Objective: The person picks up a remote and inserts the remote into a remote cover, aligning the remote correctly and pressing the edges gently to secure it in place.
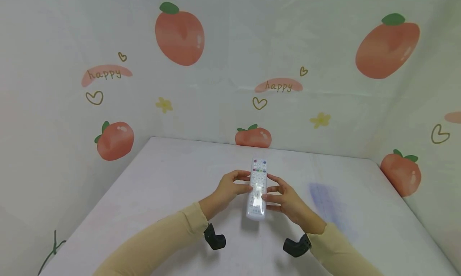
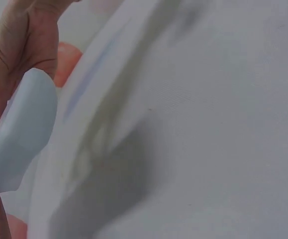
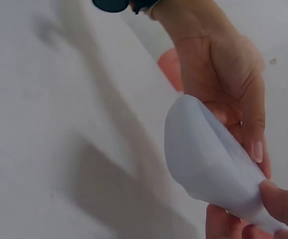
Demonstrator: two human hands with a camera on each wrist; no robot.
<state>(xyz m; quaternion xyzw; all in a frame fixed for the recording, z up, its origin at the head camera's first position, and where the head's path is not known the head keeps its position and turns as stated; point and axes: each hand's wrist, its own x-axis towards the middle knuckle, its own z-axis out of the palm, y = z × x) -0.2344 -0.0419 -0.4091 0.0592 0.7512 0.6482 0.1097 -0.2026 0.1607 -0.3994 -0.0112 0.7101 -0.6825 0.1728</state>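
Note:
A white remote control (image 1: pixel 257 180) is held up over the white table between both hands, its button side facing the head camera. From the left, my left hand (image 1: pixel 227 189) pinches its edge with thumb and fingers. On the opposite edge, my right hand (image 1: pixel 291 204) grips it lower down, thumb on the front. Both wrist views show the smooth pale underside and end of the remote control (image 2: pixel 27 124), clear of the tabletop. Fingers of the right hand (image 3: pixel 283 204) wrap its edge in the right wrist view, partly cut off by the frame.
The white tabletop (image 1: pixel 173 164) carries a blue smudge (image 1: pixel 329 204) right of the hands. Behind it hangs a white backdrop (image 1: pixel 223 60) printed with peaches and hearts. Black wrist cameras (image 1: pixel 215 238) sit under both cuffs.

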